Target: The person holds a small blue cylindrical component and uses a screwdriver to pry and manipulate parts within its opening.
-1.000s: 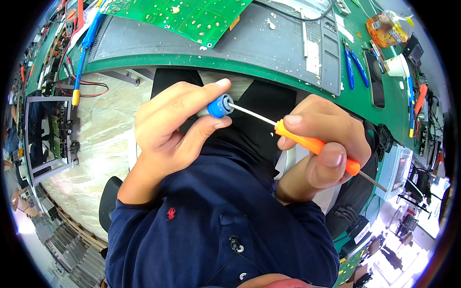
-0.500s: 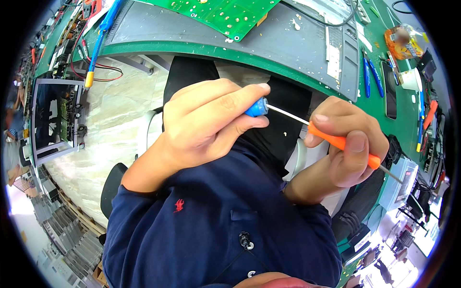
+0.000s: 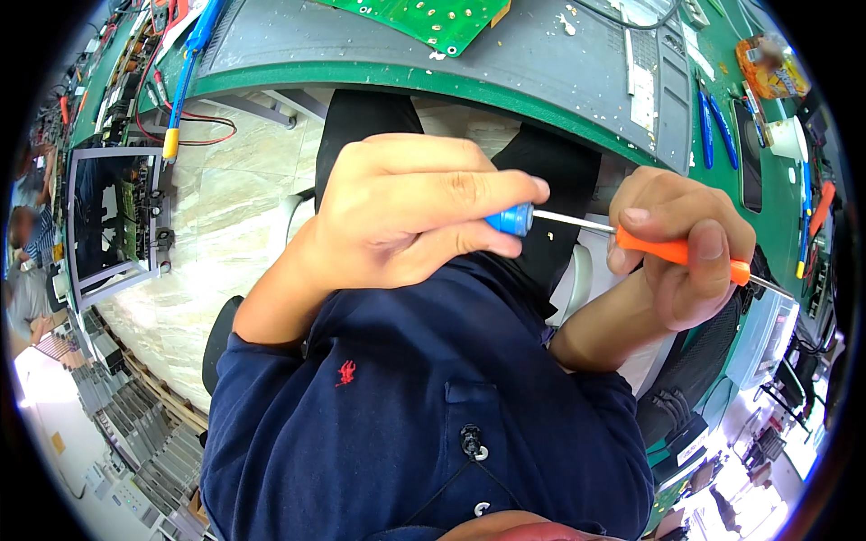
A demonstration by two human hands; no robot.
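Observation:
My left hand [image 3: 406, 203] pinches a small blue cylindrical plastic piece [image 3: 512, 219] between thumb and fingers. Most of that piece is covered by the fingers, so its full form stays hidden. Closed around an orange-handled screwdriver [image 3: 663, 247] is my right hand [image 3: 690, 239]. A thin metal shaft runs from the orange handle to the blue piece and meets its right end. More metal rod sticks out of the handle's other end, past my right hand. Both hands are raised over my lap, in front of the bench edge.
On the green bench with a grey mat [image 3: 361, 45] lies a green circuit board [image 3: 433, 20]. Blue-handled pliers [image 3: 713, 131], a dark phone [image 3: 749, 153] and a white cup [image 3: 787, 140] are at right. A soldering iron [image 3: 185, 86] hangs over the left edge, near a framed fixture [image 3: 113, 212].
Both hands, with the blue piece and screwdriver, have shifted slightly right in the picture. The screwdriver now lies closer to level. The bench has moved up a little in view.

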